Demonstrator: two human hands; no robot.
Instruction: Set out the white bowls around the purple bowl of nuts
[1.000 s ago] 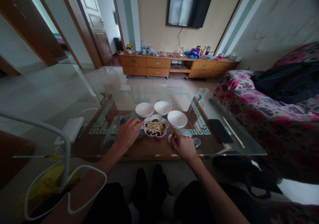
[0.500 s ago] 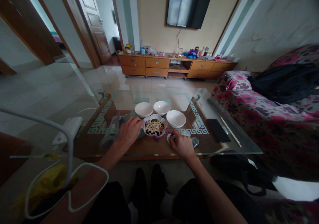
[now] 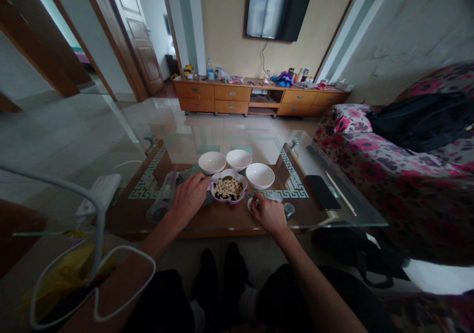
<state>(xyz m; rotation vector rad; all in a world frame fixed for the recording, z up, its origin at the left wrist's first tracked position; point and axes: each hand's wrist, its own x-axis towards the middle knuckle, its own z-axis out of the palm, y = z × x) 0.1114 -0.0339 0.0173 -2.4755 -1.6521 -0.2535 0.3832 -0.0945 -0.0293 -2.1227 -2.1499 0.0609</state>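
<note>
Two hands are at the surface [image 3: 218, 219], well apart from each other. The left hand [image 3: 190, 193] is at the left edge of the dish [image 3: 228, 200], fingertips drawn together. Something thin and pale shows at these fingertips; whether they clamp on it or on the dish rim cannot be told. The right hand [image 3: 268, 215] has its fingers curled in over a small plate [image 3: 249, 205], partly covering it; whether anything is pinched there cannot be told.

The dish stands near the surface's front edge, between the hands, filled with pale and dark pieces [image 3: 226, 188]. Three white bowls [image 3: 212, 163] stand close behind it and to its right. A round tin [image 3: 289, 209] is just beside the right hand. A phone [image 3: 323, 192] and chopsticks [image 3: 340, 193] lie farther right.

Compared with one second ago, the entire view sits slightly farther left. The right hand has shifted a little left over the plate. The left hand keeps its place at the dish. The dish, bowls, tin, phone and chopsticks hold the same arrangement.
</note>
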